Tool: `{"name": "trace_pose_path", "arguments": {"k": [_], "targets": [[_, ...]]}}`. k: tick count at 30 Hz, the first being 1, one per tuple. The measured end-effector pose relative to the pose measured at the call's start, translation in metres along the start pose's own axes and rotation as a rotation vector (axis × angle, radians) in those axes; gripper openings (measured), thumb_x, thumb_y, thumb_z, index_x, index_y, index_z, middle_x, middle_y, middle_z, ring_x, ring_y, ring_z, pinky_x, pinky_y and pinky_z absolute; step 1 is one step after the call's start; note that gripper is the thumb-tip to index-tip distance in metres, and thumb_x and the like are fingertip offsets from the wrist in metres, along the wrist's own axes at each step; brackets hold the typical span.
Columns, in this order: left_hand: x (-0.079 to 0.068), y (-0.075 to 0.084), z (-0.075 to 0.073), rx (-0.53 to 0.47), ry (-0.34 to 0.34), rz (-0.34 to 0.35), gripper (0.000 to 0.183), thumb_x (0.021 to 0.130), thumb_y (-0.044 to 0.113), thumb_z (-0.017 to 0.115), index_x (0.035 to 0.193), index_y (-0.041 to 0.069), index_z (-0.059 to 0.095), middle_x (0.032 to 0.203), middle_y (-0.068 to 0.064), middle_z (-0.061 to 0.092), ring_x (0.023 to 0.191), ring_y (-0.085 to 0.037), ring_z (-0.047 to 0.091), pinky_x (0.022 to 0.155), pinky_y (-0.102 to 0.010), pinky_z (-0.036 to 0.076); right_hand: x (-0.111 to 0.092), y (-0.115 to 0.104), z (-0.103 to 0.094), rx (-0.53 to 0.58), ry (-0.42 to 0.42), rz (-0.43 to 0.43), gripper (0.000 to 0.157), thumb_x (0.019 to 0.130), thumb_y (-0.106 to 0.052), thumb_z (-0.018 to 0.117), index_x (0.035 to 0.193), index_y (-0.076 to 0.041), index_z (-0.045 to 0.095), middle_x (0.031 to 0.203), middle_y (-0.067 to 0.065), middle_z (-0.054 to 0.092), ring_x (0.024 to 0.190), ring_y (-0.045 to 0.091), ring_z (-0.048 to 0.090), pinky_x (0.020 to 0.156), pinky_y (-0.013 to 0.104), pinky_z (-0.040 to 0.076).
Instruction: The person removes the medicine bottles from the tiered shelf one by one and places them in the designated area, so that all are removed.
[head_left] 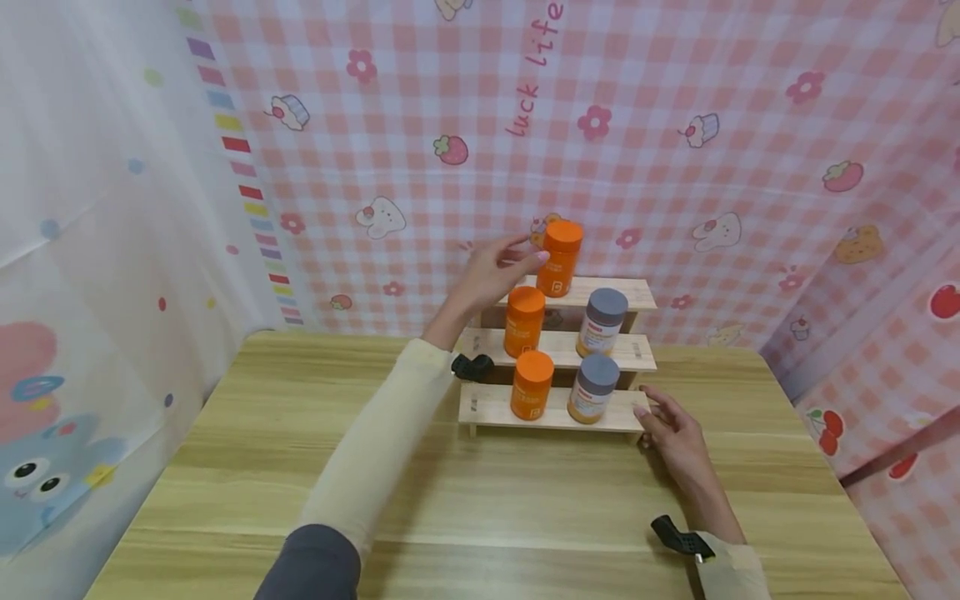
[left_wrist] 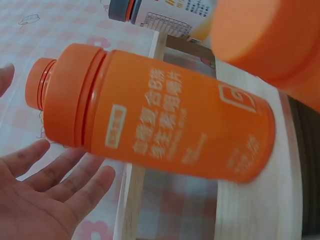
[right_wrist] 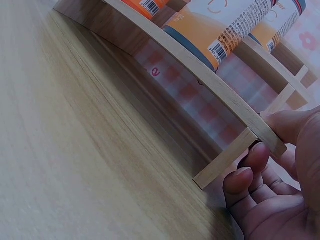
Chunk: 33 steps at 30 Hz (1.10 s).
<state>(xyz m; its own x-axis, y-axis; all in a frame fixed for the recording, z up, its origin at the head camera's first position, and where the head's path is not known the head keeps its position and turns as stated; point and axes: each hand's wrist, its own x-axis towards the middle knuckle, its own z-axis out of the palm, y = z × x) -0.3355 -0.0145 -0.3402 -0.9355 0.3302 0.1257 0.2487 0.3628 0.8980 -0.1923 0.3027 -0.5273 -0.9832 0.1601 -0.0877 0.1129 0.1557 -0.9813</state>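
Observation:
A three-tier wooden display rack (head_left: 483, 406) holds orange bottles and grey-capped bottles. On the top tier stands an orange bottle (head_left: 558, 265), upright. My left hand (head_left: 495, 271) is beside it, its thumb overlapping the bottle in the head view; in the left wrist view the fingers (left_wrist: 75, 180) are spread and relaxed. Nearest that wrist camera is the middle tier's orange bottle (left_wrist: 160, 115). My right hand (head_left: 675, 433) grips the right end of the lowest tier, thumb above and fingers curled below, near the rack's leg (right_wrist: 225, 159).
Another orange bottle (head_left: 532, 387) stands on the lowest tier, beside a grey-capped bottle (head_left: 592, 392). A second grey-capped bottle (head_left: 602, 325) is on the middle tier. The rack stands toward the back of a wood-grain table (head_left: 525, 508), before a pink checked cloth (head_left: 465, 100).

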Motion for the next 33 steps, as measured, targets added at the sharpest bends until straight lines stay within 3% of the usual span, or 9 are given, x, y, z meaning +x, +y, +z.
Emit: {"name": "trace_pose_path", "arguments": {"k": [11,18,25,33], "targets": [[0.022,0.005,0.012,-0.089,-0.050,-0.067,0.071,0.091,0.059,0.070,0.153,0.036,0.047,0.149,-0.002,0.054,0.128,-0.024,0.058,0.106,-0.044,0.054,0.000,0.004,0.001,0.020,0.002,0.008,0.056,0.101,-0.024,0.067,0.151,-0.006,0.048,0.096,-0.008,0.062,0.068,0.006,0.057,0.062,0.019,0.053],[0.035,0.013,0.018,-0.061,-0.081,-0.061,0.065,0.095,0.053,0.069,0.153,0.032,0.048,0.151,-0.002,0.053,0.132,-0.025,0.055,0.109,-0.044,0.052,0.003,0.005,0.000,0.017,0.009,-0.012,0.056,0.101,-0.026,0.067,0.150,-0.007,0.048,0.096,-0.009,0.063,0.068,0.005,0.057,0.062,0.019,0.053],[0.038,0.017,0.021,-0.043,-0.085,-0.039,0.063,0.098,0.043,0.069,0.154,0.026,0.047,0.150,-0.006,0.055,0.134,-0.026,0.054,0.110,-0.044,0.051,0.004,0.005,-0.002,0.012,-0.001,-0.014,0.058,0.101,-0.028,0.067,0.151,-0.007,0.048,0.095,-0.010,0.064,0.068,0.005,0.058,0.062,0.020,0.054],[0.037,0.015,0.022,-0.084,-0.060,-0.034,0.064,0.096,0.042,0.072,0.153,0.027,0.049,0.150,-0.006,0.055,0.137,-0.026,0.052,0.113,-0.048,0.048,0.003,0.006,-0.001,0.028,0.004,-0.011,0.056,0.101,-0.025,0.067,0.151,-0.007,0.048,0.097,-0.008,0.064,0.069,0.005,0.059,0.062,0.020,0.054]]}}
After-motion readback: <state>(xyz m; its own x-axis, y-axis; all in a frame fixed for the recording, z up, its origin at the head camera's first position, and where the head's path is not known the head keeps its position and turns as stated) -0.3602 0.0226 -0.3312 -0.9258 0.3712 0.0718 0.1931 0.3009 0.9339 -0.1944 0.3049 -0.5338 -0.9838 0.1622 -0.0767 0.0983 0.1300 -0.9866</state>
